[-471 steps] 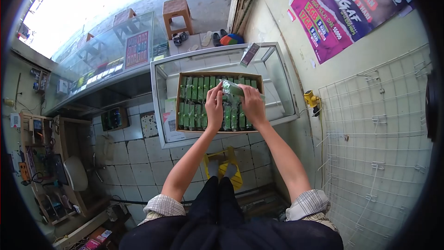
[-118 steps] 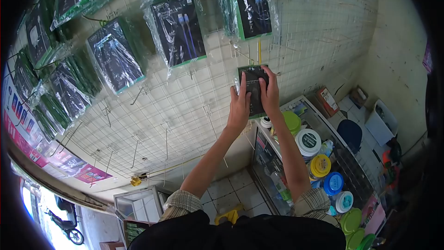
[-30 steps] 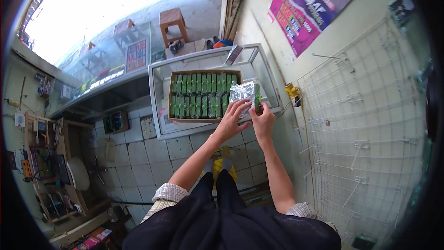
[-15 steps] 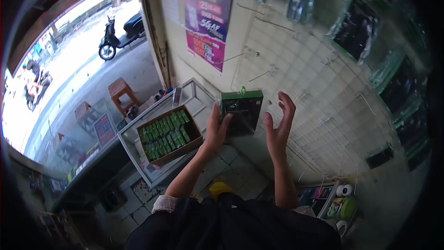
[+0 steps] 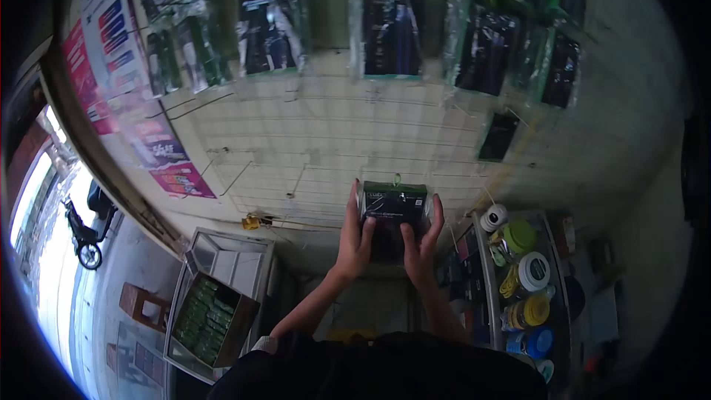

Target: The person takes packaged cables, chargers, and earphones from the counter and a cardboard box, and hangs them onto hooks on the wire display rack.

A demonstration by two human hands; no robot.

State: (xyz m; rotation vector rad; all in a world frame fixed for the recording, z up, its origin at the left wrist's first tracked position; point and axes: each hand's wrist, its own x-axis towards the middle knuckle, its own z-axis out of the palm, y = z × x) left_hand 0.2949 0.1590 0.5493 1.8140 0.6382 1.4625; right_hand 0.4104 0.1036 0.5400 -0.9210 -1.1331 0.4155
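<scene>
Between my two hands I hold a dark box (image 5: 395,211) with a green top edge, a clear wrap and a small green hanging loop. My left hand (image 5: 355,241) grips its left side, thumb on the front face. On the right side, my right hand (image 5: 422,241) closes round it in the same way. Behind the box rises a wire grid wall (image 5: 318,163) with metal hooks. Packaged dark-and-green items, such as a hanging package (image 5: 392,30), fill its upper rows.
At lower left, a cardboard box (image 5: 241,326) of green packets sits on a glass display case (image 5: 222,244). Several lidded jars (image 5: 533,270) stand on a shelf at right. A wooden stool (image 5: 144,305) and a scooter (image 5: 83,233) are beyond the doorway.
My view has swung right to face the grid wall. My right hand, apart from the box and open before, now grips its right side. The left hand keeps its hold.
</scene>
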